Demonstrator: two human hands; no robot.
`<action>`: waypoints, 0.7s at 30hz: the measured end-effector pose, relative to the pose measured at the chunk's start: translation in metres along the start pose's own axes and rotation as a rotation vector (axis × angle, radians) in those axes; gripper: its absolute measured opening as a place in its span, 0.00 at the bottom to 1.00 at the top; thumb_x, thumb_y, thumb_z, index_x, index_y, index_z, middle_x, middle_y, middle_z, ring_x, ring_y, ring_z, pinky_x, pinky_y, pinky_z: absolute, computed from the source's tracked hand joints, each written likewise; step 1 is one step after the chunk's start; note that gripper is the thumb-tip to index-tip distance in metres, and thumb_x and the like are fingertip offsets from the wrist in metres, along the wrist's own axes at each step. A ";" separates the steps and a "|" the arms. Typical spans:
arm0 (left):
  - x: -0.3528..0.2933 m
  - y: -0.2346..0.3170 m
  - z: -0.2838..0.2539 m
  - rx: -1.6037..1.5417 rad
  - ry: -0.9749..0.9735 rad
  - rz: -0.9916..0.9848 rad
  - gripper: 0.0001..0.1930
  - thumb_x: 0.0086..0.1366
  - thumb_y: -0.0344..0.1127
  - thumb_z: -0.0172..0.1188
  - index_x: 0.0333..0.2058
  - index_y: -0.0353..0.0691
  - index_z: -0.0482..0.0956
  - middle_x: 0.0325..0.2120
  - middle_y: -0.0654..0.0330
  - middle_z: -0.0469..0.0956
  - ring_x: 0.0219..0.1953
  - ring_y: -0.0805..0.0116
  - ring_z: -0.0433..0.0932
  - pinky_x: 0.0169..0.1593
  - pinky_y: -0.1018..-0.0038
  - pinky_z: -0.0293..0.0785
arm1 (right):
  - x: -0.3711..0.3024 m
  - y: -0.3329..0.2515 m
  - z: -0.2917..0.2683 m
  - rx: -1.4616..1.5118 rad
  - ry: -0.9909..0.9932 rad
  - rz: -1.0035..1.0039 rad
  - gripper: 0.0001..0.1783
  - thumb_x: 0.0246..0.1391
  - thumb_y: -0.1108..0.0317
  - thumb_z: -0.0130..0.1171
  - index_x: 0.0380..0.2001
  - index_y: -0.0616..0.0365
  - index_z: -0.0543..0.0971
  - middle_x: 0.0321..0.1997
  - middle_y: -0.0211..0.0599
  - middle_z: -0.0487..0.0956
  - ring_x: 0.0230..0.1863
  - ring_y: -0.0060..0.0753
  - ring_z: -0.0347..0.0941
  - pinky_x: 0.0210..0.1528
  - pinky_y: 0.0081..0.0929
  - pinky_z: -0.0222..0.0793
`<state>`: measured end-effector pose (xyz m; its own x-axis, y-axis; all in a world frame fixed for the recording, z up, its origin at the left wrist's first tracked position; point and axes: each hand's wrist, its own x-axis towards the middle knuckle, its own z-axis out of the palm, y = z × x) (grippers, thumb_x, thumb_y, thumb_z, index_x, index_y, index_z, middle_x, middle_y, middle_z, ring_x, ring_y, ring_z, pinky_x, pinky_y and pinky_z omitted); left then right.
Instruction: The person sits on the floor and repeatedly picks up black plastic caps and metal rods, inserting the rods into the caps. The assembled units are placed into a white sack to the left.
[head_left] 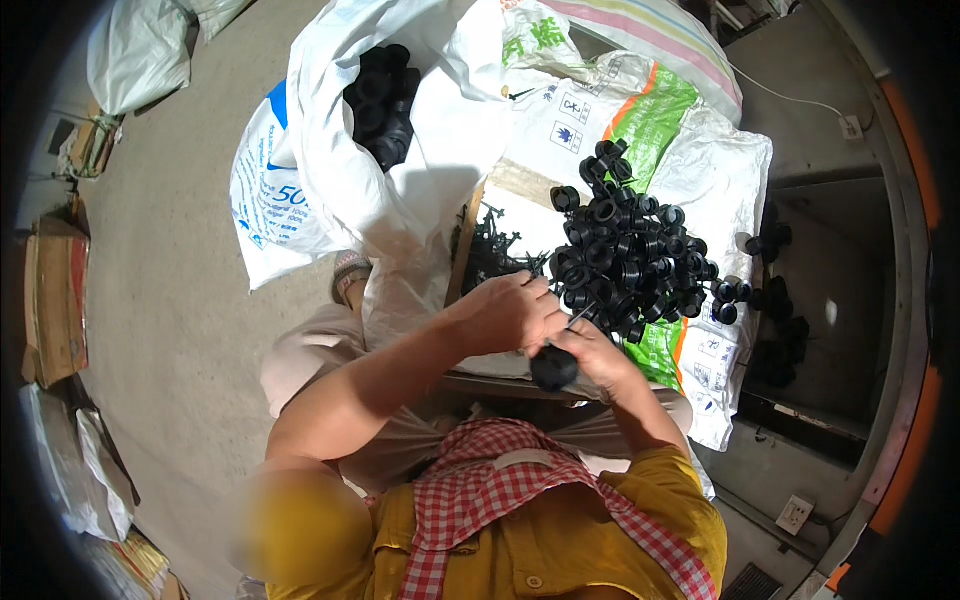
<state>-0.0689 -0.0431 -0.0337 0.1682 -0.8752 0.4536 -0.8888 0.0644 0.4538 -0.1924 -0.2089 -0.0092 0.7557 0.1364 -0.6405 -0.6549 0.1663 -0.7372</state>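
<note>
Black caps (726,312) at sack's right edge (757,190)

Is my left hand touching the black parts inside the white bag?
Apart: the head view shows white bag material between your left hand and the black parts.

Heaped black pieces (630,245) block the front right; floor (190,260) leftward gives passage.

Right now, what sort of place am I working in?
Probably a workshop or factory corner: round black parts are heaped on spread-out sacking, an open white sack holds more black pieces, and a cardboard box stands off to the left.
</note>
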 end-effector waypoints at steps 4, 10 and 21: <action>0.013 -0.001 -0.019 -0.709 0.349 -0.294 0.12 0.48 0.19 0.58 0.33 0.38 0.72 0.28 0.64 0.76 0.33 0.66 0.77 0.37 0.72 0.75 | -0.024 0.013 -0.011 0.592 -0.536 -0.253 0.14 0.51 0.58 0.57 0.25 0.59 0.76 0.23 0.43 0.77 0.27 0.41 0.75 0.47 0.43 0.64; 0.015 -0.002 -0.012 -1.491 0.151 -0.973 0.20 0.59 0.26 0.58 0.51 0.37 0.71 0.49 0.52 0.74 0.51 0.62 0.74 0.54 0.67 0.73 | 0.039 0.011 -0.004 0.987 -0.046 -0.781 0.17 0.62 0.54 0.52 0.25 0.53 0.72 0.35 0.35 0.75 0.49 0.41 0.71 0.54 0.41 0.64; 0.024 0.010 -0.028 0.089 -0.134 -0.628 0.18 0.53 0.29 0.59 0.45 0.38 0.76 0.40 0.51 0.75 0.42 0.56 0.74 0.51 0.63 0.68 | 0.133 0.074 -0.009 0.271 0.871 -0.571 0.09 0.59 0.74 0.53 0.42 0.66 0.76 0.36 0.34 0.78 0.38 0.24 0.72 0.45 0.21 0.67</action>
<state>-0.0615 -0.0498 0.0036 0.6176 -0.7862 0.0202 -0.6715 -0.5138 0.5340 -0.1403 -0.1872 -0.1504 0.6150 -0.7547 -0.2283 -0.1021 0.2109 -0.9722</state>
